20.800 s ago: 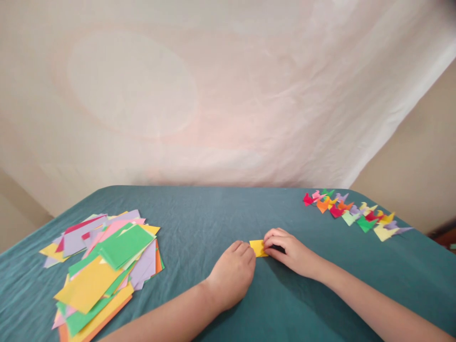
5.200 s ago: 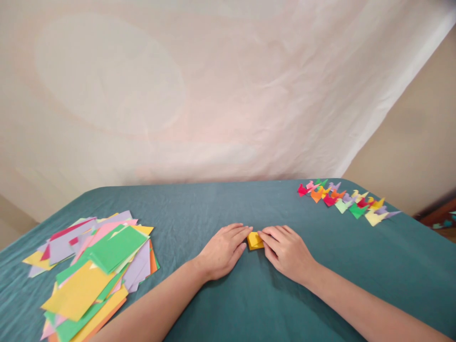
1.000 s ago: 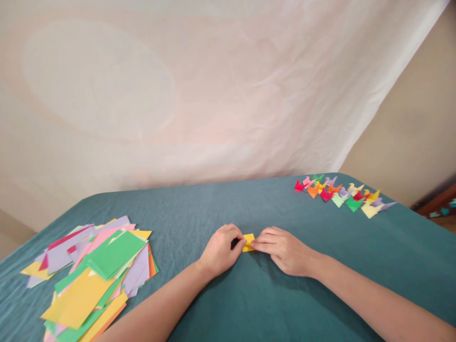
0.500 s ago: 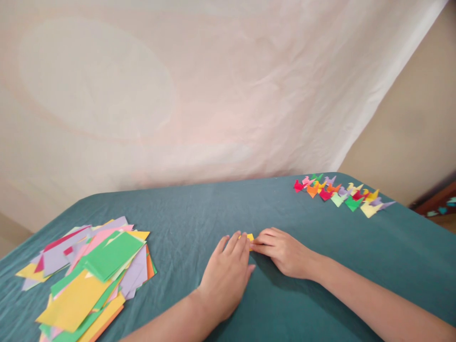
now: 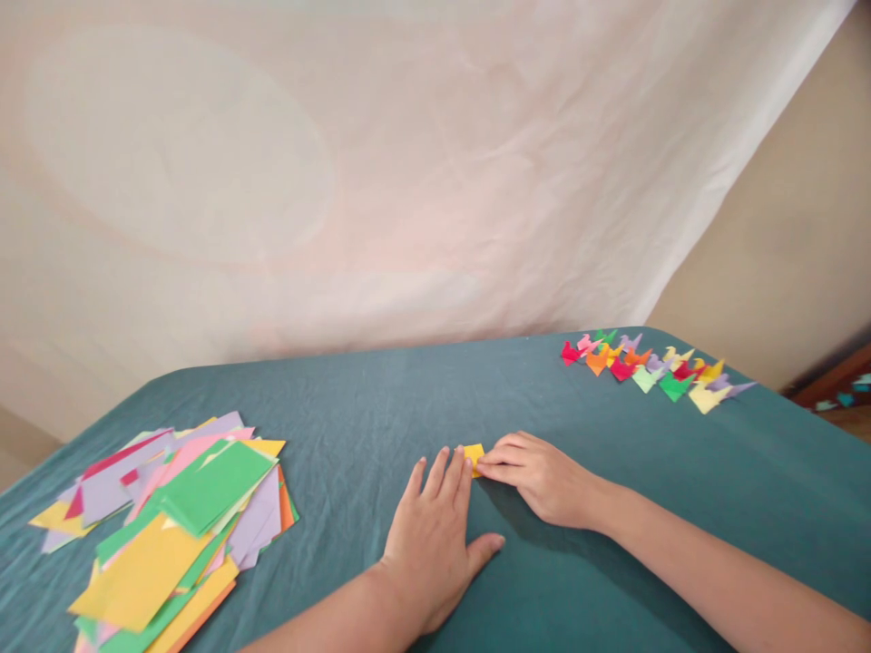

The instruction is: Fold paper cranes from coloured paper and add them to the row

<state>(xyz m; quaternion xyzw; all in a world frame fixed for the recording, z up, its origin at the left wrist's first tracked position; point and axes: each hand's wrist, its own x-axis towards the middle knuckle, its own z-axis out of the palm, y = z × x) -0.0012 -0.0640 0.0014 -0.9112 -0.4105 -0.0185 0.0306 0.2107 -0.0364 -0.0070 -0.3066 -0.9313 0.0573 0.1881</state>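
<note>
- Grip of the right hand (image 5: pixel 537 478) is narrow: thumb and fingers are drawn together, their tips holding the right edge of a small piece of yellow paper (image 5: pixel 475 456).
- Left hand (image 5: pixel 432 544) lies palm down with its fingers slightly spread and its thumb stretched out to the right; its grip is wide and loose, and the tip of the index finger touches the left edge of the yellow paper.
- Between the two sets of fingertips, the yellow paper lies on the table (image 5: pixel 367 399), near the middle from left to right; part of it is hidden by the fingers.
- Under both hands, teal cloth (image 5: pixel 578 589) covers the table, with light wrinkles, mostly on the left.
- Well to the left of the hands, a loose pile of paper sheets (image 5: pixel 218 490) overlaps at many angles: green, yellow, lilac, pink, red and orange.
- At the far right of the table, folded paper birds (image 5: pixel 621 371) stand close together in slanting rows, in red, pink, orange, green, lilac and yellow.
- Beyond the far edge hangs a pale, creased sheet (image 5: pixel 476 181) with a faint oval patch at left.
- Past its slanted edge, at right, is a beige wall (image 5: pixel 796 218).
</note>
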